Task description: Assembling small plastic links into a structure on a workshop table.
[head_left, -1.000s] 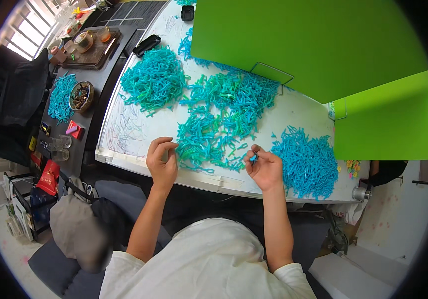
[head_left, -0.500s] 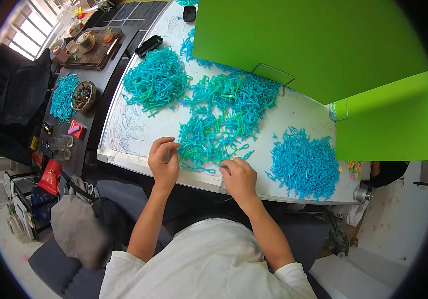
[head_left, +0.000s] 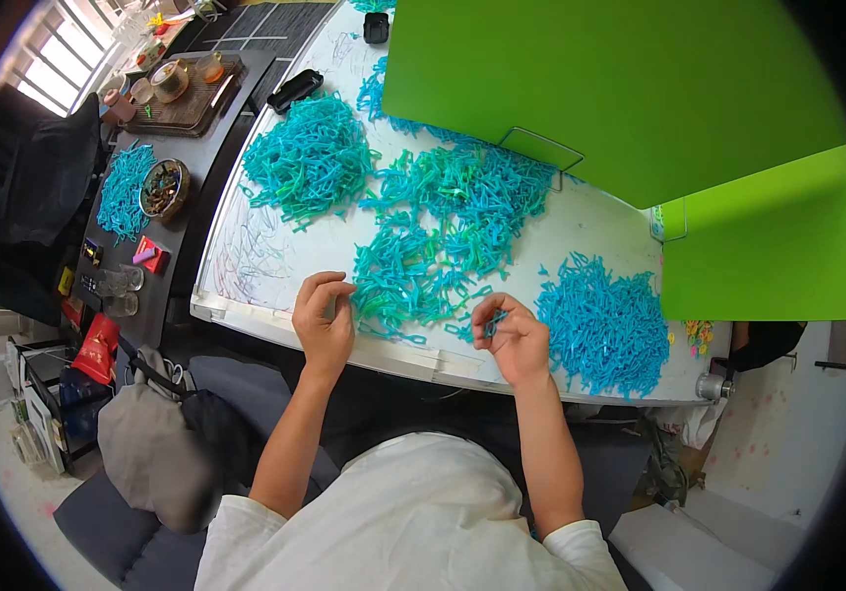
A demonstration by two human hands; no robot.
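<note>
Head view: left hand (head_left: 325, 313), half-curled, is beside the loose turquoise-and-green plastic-link pile (head_left: 398, 271) on the white bench (head_left: 256, 264); right hand (head_left: 514, 342), half-curled, is between this and the heaped blue plastic-link pile (head_left: 608, 330); whether either grips anything cannot be told

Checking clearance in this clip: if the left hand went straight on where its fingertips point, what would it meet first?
Probably the middle pile of blue-green pieces, just right of the left hand. Height is unclear, so it might pass above.
</note>
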